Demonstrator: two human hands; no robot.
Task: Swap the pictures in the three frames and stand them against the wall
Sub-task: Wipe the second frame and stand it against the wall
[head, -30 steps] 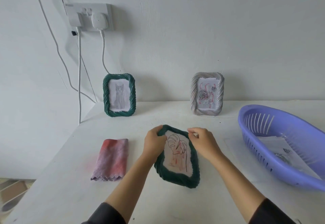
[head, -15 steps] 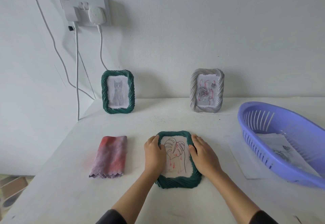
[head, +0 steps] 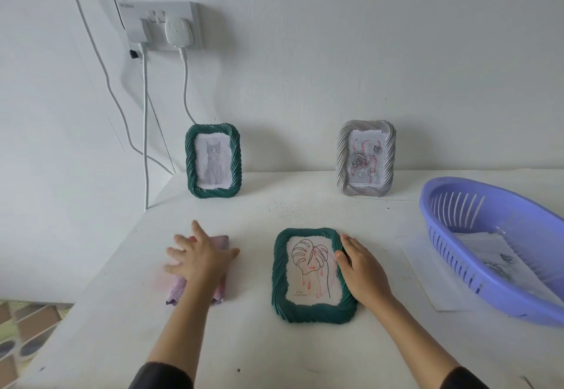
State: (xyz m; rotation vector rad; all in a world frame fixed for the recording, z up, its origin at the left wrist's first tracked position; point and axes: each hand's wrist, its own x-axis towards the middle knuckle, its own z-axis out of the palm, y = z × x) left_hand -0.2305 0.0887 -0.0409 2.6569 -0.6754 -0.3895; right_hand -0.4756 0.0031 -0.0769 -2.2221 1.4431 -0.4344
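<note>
Covering cloth [head: 222,241], left hand [head: 200,259] splayed.

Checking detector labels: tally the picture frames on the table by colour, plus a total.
Green: 2, the cat frame standing and the leaf frame lying flat.
Grey: 1, the rose frame standing.
Total: 3.

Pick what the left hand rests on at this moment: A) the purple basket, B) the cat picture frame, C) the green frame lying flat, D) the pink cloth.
D: the left hand lies with fingers spread on the pink cloth, while the right hand touches the flat green frame.
</note>
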